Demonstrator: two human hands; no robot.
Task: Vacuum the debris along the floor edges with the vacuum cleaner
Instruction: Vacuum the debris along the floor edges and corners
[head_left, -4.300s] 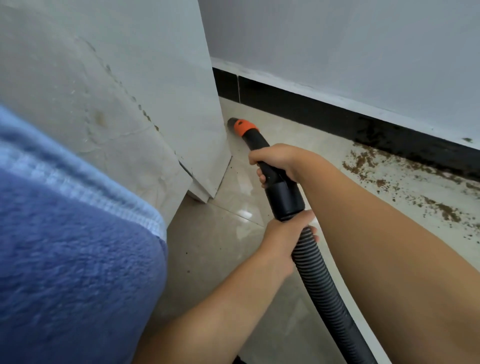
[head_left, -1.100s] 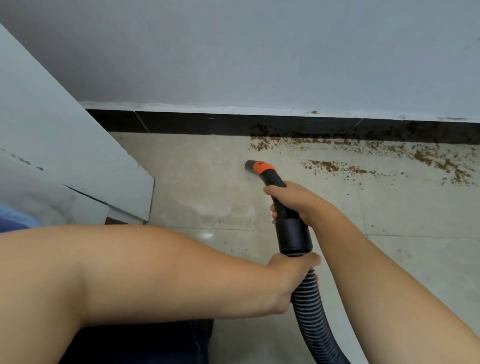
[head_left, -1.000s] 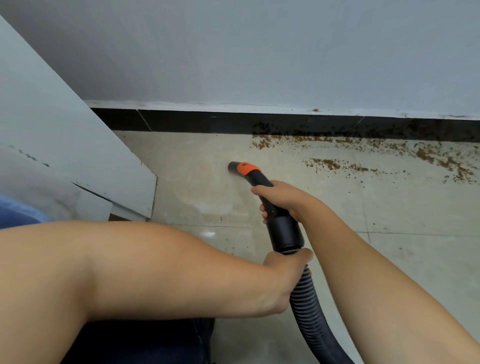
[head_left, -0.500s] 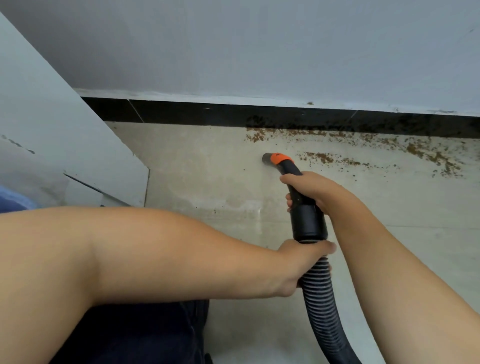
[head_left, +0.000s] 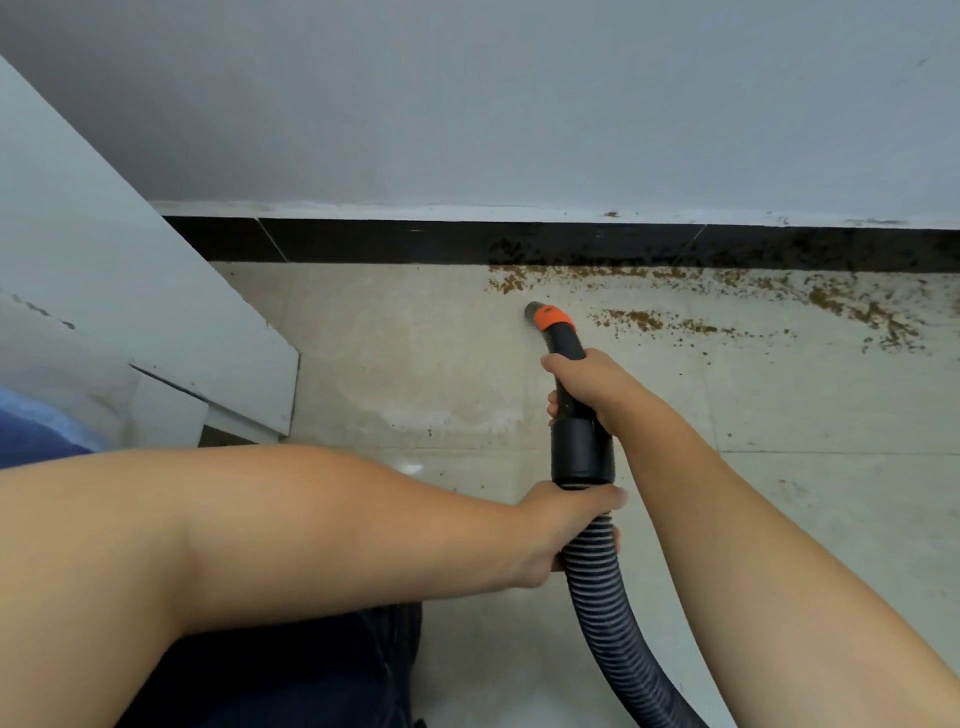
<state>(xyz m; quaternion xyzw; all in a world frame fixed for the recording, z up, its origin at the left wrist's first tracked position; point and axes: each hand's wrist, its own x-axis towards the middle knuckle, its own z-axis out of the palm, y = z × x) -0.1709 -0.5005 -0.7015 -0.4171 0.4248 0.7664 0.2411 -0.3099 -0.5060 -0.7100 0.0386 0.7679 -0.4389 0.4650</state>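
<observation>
Along the foot of the pale grey wall (head_left: 519, 104), a glossy black skirting band (head_left: 389, 241) meets the beige tiled floor (head_left: 389, 364), and a scatter of brown crumbly debris (head_left: 639, 318) lies on the tiles from the middle of the view out to the right edge, thickest against the skirting. The vacuum cleaner's black curved nozzle with an orange collar (head_left: 553, 332) points down and to the left, its mouth just beside the leftmost patch of crumbs and close to the floor; whether it touches the tiles cannot be told. The right hand (head_left: 584, 387) is closed around the black nozzle tube just behind the orange collar, fingers wrapped under it. The left hand (head_left: 563, 525) is clenched on the black ribbed flexible hose (head_left: 608, 613) right where it joins the smooth black cuff (head_left: 582, 452); the hose runs on down and off the bottom edge. Both forearms are bare. A light grey cabinet panel (head_left: 130, 312) slants in from the left, its lower corner standing on the floor well apart from the nozzle. Dark blue fabric (head_left: 291, 675) shows at the bottom beneath the left forearm.
</observation>
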